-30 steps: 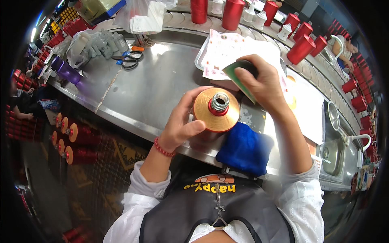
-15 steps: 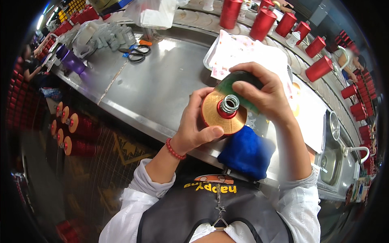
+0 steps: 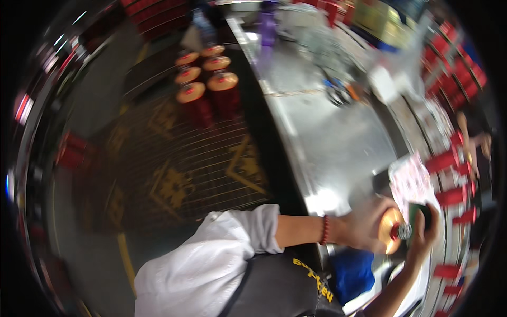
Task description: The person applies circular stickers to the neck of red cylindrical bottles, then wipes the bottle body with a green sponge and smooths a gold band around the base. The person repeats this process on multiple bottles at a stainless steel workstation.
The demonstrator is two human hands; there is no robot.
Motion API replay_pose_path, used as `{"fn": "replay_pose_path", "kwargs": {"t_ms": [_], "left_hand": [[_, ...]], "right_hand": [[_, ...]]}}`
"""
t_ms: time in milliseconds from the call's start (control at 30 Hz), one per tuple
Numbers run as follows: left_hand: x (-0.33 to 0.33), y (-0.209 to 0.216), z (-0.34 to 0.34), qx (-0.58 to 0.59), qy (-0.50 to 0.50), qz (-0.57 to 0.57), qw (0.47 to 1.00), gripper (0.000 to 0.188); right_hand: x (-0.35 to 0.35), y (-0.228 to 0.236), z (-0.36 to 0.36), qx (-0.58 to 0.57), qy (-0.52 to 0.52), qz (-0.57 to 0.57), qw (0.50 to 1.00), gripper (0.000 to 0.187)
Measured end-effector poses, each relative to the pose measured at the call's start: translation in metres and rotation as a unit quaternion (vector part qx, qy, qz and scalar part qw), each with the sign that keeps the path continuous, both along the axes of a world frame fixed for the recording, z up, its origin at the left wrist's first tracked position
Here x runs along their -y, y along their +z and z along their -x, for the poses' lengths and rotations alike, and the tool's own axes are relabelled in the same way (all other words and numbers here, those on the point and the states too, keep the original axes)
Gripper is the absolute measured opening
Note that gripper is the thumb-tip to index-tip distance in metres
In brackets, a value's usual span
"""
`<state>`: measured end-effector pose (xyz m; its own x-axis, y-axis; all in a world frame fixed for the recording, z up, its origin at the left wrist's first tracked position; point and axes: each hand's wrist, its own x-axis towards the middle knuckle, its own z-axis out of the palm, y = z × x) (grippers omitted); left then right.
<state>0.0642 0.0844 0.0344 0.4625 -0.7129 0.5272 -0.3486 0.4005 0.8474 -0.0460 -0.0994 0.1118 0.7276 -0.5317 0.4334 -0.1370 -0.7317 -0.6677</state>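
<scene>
At the lower right, my left hand is closed around a red bottle with a gold shoulder. The bottle is tilted so its red neck and clear threaded mouth point right. My right hand grips a dark green pad-like piece close beside the bottle's mouth; whether they touch is unclear. Blur hides what the pad is exactly. A blue cloth lies just below my left hand, at the near edge of the worktop.
The steel worktop carries scissors, a purple bottle and a patterned white sheet. Red bottles line the conveyor on the right. More gold-topped bottles stand on a dark patterned surface at left. Another person's arm shows at far right.
My view has swung left, so the worktop and my hands now appear farther right. Both hands keep their hold on the bottle and the green piece.
</scene>
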Motion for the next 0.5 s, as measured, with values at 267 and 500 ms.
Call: {"fn": "replay_pose_path", "kwargs": {"t_ms": [267, 500], "left_hand": [[-0.023, 0.011, -0.008, -0.104, -0.107, -0.026, 0.988, 0.089], [-0.014, 0.004, -0.023, -0.102, -0.191, -0.027, 0.976, 0.092]], "right_hand": [[-0.003, 0.002, -0.004, -0.008, 0.169, -0.176, 0.970, 0.028], [-0.012, 0.003, -0.007, -0.011, 0.130, -0.111, 0.985, 0.027]]}}
